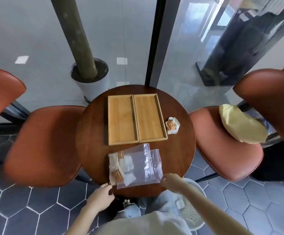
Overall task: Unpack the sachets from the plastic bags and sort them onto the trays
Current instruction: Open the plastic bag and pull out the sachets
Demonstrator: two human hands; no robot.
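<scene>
Two bamboo trays lie side by side on the round table, the left tray [121,119] and the right tray [149,117], both bare. Clear zip plastic bags [138,165] lie at the table's near edge, with brown and white sachets [116,174] showing through at their left end. A few more sachets [171,125] sit loose to the right of the trays. My left hand [102,195] pinches the bag's near left corner. My right hand [171,181] pinches its near right corner.
The brown round table [90,133] stands between two orange chairs, the left chair [42,146] and the right chair [226,146]. A yellow bag [239,126] rests on the right chair. A potted trunk [88,77] and glass wall stand behind. A white mesh basket [191,212] is under my right arm.
</scene>
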